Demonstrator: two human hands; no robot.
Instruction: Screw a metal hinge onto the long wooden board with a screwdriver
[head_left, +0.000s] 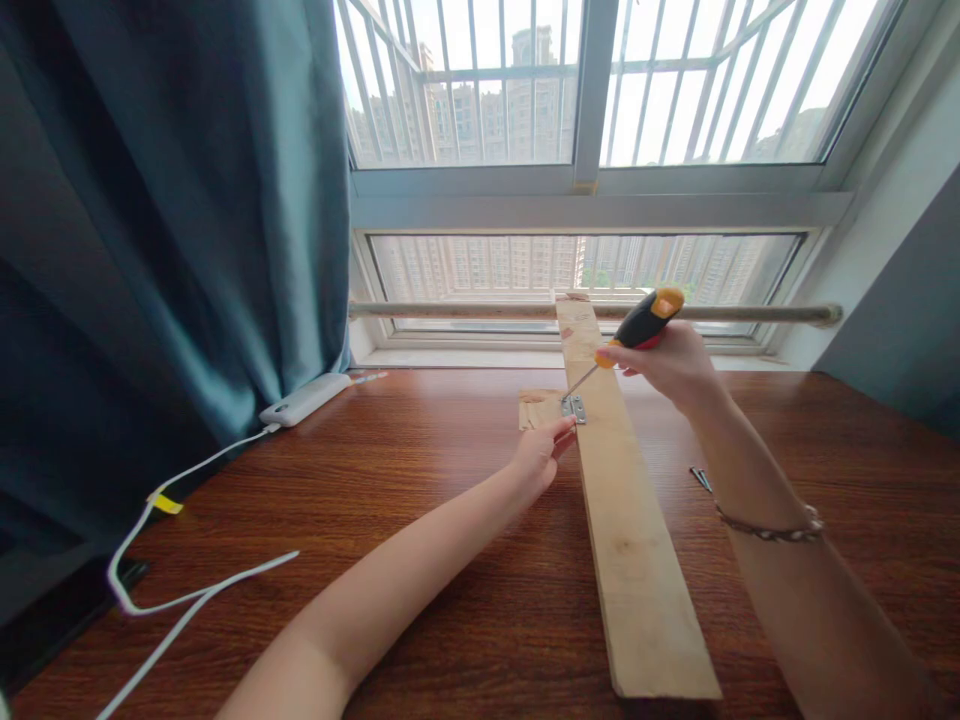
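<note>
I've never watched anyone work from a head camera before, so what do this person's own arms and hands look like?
Both hands, left and right, are bare, without gloves. No sleeves show. A braided-looking bracelet circles the right wrist.

Open tabletop (405, 430) extends between the white cable (180, 600) and the left arm (442, 560), affording passage toward the small wood block (536, 410). The long board (637, 540) divides the surface lengthwise; to its right, a lane runs beside the right arm (772, 500), with screws (701, 480) lying in it. At the hinge (574, 408), the left hand (541, 455) obstructs the near side, and the screwdriver (637, 325) slants across the board to the right hand (675, 365). Beyond, a horizontal rail (465, 311) spans the window.
</note>
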